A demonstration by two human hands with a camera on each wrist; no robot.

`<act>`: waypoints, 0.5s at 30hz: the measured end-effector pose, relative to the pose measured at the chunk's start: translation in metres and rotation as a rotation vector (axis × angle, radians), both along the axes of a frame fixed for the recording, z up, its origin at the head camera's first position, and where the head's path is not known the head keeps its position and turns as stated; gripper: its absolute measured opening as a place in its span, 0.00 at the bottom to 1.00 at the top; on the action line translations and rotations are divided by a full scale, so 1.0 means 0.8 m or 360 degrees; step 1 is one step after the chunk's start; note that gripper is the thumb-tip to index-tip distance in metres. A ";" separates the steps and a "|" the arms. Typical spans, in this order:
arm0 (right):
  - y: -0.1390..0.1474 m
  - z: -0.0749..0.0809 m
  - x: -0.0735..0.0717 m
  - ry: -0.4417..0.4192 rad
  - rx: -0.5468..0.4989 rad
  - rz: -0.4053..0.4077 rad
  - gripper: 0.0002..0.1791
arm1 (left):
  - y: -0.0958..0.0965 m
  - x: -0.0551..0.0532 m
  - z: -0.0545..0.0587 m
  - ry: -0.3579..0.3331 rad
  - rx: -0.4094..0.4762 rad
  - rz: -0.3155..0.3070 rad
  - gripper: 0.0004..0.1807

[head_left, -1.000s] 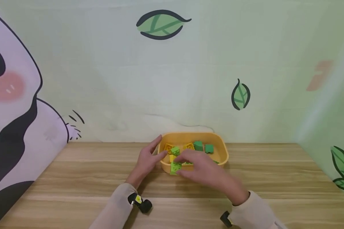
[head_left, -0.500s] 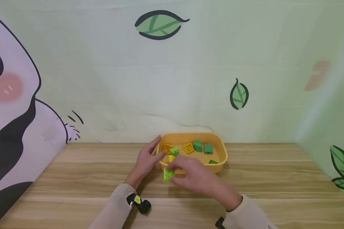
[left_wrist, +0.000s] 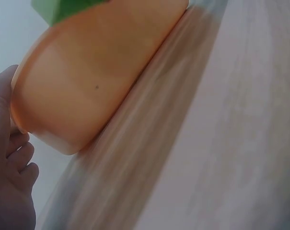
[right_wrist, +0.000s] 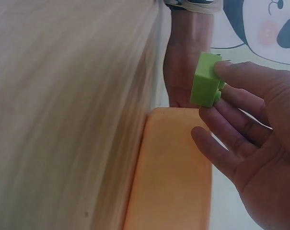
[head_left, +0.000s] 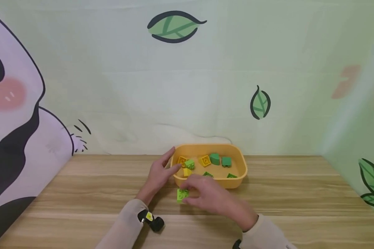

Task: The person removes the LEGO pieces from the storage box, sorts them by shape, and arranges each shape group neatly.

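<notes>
My right hand (head_left: 205, 192) pinches a light green toy building brick (head_left: 182, 195) between thumb and fingertips, just in front of the bin's near wall. In the right wrist view the same brick (right_wrist: 205, 79) sits against the thumb tip, its studs turned toward the palm. My left hand (head_left: 160, 174) grips the left end of a yellow-orange plastic bin (head_left: 240, 162), thumb over the rim and the other fingers along the outside. Inside the bin lie another light green brick (head_left: 189, 164), yellow bricks (head_left: 205, 160) and darker green bricks (head_left: 226, 162).
The bin stands on a wood-grain table (head_left: 286, 186), close to a pale green backdrop (head_left: 127, 86) printed with leaves and a panda. More table surface lies to the right and in front of the bin. A black wrist device (head_left: 152, 221) sits at the left sleeve.
My right hand has carried the light green brick from over the bin's near rim toward me and slightly left. The left hand stays at the bin's left end.
</notes>
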State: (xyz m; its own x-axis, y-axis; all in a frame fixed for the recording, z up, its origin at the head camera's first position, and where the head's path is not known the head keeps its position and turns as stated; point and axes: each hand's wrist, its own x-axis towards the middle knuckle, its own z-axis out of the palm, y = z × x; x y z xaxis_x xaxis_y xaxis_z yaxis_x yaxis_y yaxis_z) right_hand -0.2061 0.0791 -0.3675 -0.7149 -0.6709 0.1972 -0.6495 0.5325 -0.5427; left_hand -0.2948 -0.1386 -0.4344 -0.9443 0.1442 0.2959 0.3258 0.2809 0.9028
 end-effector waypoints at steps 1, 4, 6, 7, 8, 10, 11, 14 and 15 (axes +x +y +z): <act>-0.001 -0.002 -0.001 0.0004 0.0007 0.0000 0.15 | 0.000 0.000 0.000 -0.0003 0.0000 0.0000 0.39; -0.003 -0.008 -0.002 0.0006 0.0015 0.0006 0.14 | -0.001 0.001 0.000 -0.0001 0.0008 -0.0005 0.39; -0.005 -0.011 -0.003 -0.0001 0.0012 0.0012 0.14 | -0.001 0.001 0.001 0.0003 0.0024 -0.0012 0.39; -0.005 -0.012 -0.003 -0.0002 -0.0001 0.0024 0.14 | 0.000 0.001 0.000 0.0001 0.0030 -0.0010 0.38; -0.006 -0.014 -0.003 -0.0003 -0.0014 0.0038 0.14 | 0.000 0.001 0.001 0.0004 0.0034 -0.0010 0.38; -0.007 -0.016 -0.004 -0.0016 -0.0021 0.0059 0.14 | 0.000 0.001 0.002 0.0004 0.0041 -0.0007 0.38; -0.008 -0.017 -0.004 -0.0032 -0.0020 0.0066 0.14 | 0.000 0.001 0.002 0.0001 0.0041 -0.0005 0.39; -0.010 -0.019 -0.004 -0.0079 -0.0007 0.0074 0.15 | 0.000 0.001 0.001 -0.0015 0.0024 0.0004 0.39; -0.011 -0.019 -0.004 -0.0099 0.0001 0.0071 0.15 | 0.000 0.000 0.000 -0.0022 0.0020 0.0005 0.39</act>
State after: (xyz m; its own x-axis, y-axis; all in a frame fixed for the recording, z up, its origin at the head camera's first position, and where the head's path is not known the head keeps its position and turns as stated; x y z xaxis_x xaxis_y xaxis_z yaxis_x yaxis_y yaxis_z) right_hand -0.2095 0.0702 -0.3830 -0.6953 -0.7023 0.1530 -0.6375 0.5043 -0.5825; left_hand -0.2944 -0.1384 -0.4344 -0.9487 0.1377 0.2847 0.3125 0.2707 0.9105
